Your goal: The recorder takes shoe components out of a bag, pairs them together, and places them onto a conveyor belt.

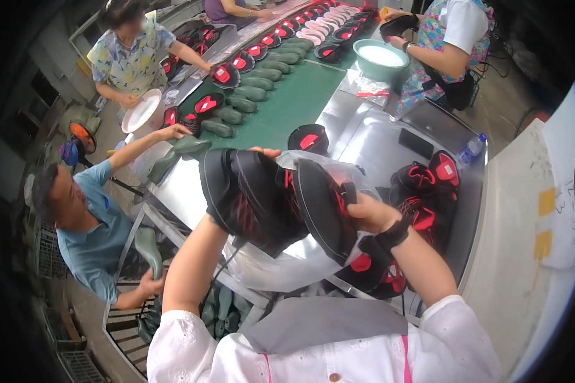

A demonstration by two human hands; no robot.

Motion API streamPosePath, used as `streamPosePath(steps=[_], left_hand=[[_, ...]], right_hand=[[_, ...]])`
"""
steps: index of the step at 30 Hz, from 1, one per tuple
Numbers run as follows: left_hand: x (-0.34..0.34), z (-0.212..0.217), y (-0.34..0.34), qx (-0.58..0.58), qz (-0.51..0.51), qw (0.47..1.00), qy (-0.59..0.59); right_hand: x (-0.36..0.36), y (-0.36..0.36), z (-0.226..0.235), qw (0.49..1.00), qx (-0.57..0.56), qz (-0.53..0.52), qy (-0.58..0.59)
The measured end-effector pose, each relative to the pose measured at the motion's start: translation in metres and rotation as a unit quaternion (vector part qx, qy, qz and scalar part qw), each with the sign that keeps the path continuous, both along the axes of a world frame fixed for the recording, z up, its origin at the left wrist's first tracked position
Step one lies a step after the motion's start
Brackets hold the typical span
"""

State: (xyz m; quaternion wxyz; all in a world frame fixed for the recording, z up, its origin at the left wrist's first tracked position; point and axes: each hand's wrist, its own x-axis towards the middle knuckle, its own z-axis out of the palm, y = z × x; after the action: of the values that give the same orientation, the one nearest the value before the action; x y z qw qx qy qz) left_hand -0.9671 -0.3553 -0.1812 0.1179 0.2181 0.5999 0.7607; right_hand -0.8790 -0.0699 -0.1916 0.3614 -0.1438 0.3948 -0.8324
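Observation:
Several black shoe uppers (255, 198) with red lacing are bunched together in front of me, above the metal table. Fingers of my left hand (266, 152) show over their top edge, closed round the bunch; the rest of that hand is hidden behind them. At the right side of the bunch, my right hand (372, 214) pinches the edge of another black upper (322, 210). A clear plastic bag (268, 271) lies under and behind the uppers. More black-and-red uppers (421, 214) are heaped beside my right wrist.
Green shoe lasts (259, 83) and uppers line the green conveyor (294, 102). A basin of white liquid (381, 60), a phone (416, 143) and a bottle (473, 148) are nearby. At left, a person in blue (96, 223) holds lasts; other co-workers sit farther off.

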Motion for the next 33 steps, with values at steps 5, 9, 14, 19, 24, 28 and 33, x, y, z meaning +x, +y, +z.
streamPosePath(steps=[5,9,14,19,24,28,33], left_hand=[[0.027,0.009,-0.024,-0.451,0.101,0.824,0.328],[0.049,0.037,0.004,-0.260,0.003,0.964,0.046],[0.055,0.041,-0.006,-0.162,-0.055,0.984,-0.040],[0.061,0.035,-0.042,-0.285,-0.044,0.934,0.211],[0.086,0.032,-0.018,0.316,-0.167,0.922,-0.149],[0.088,0.012,-0.032,0.113,-0.091,0.974,-0.172],[0.085,-0.014,-0.043,0.239,-0.043,0.930,-0.278]], right_hand=[[0.008,-0.019,-0.020,0.969,-0.191,0.039,-0.151],[0.014,-0.030,-0.027,0.963,-0.160,-0.006,-0.215],[0.026,-0.033,-0.024,0.964,-0.132,-0.071,-0.221],[0.022,-0.031,0.010,0.968,0.043,-0.121,-0.214],[0.020,-0.027,0.019,0.961,0.203,-0.107,-0.153],[0.011,-0.022,0.018,0.896,0.337,-0.267,0.110],[0.011,-0.024,0.067,0.750,0.530,-0.204,0.339]])
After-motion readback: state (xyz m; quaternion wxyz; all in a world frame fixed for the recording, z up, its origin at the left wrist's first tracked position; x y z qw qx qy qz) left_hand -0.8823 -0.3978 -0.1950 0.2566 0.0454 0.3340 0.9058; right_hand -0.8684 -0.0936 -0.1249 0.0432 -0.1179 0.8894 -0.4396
